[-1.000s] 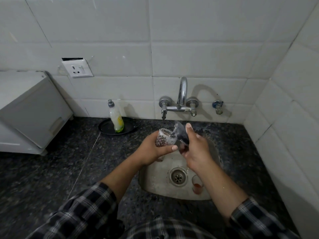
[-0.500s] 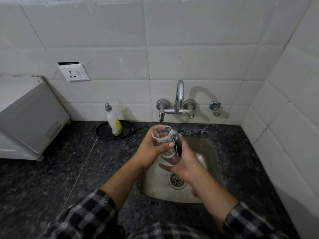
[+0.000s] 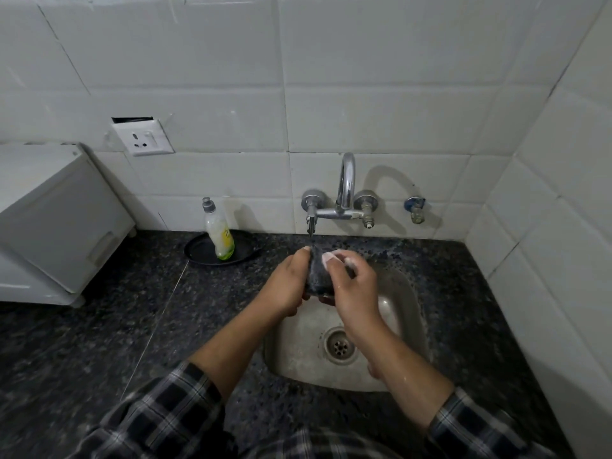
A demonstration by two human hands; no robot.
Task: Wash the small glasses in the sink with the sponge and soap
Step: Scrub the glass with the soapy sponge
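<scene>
Over the back of the steel sink (image 3: 294, 352), my left hand (image 3: 286, 284) and my right hand (image 3: 356, 288) are pressed together. A dark sponge (image 3: 317, 274) is wrapped between them, held by my right hand's soapy fingers. The small glass (image 3: 333, 256) in my left hand is almost hidden by the sponge; only a foamy pale edge shows at the top. Behind my right forearm, a sliver of a second small glass (image 3: 372, 372) stands in the sink next to the drain (image 3: 339, 346).
The tap (image 3: 346, 187) hangs from the tiled wall just above my hands. A soap bottle (image 3: 219, 235) stands in a black dish (image 3: 198, 255) on the dark granite counter, left of the sink. A white appliance (image 3: 56, 220) fills the far left; tiled walls close off the back and the right.
My hands have come together and the sponge now covers the glass, which showed clearly in my left hand before. The view has tilted slightly.
</scene>
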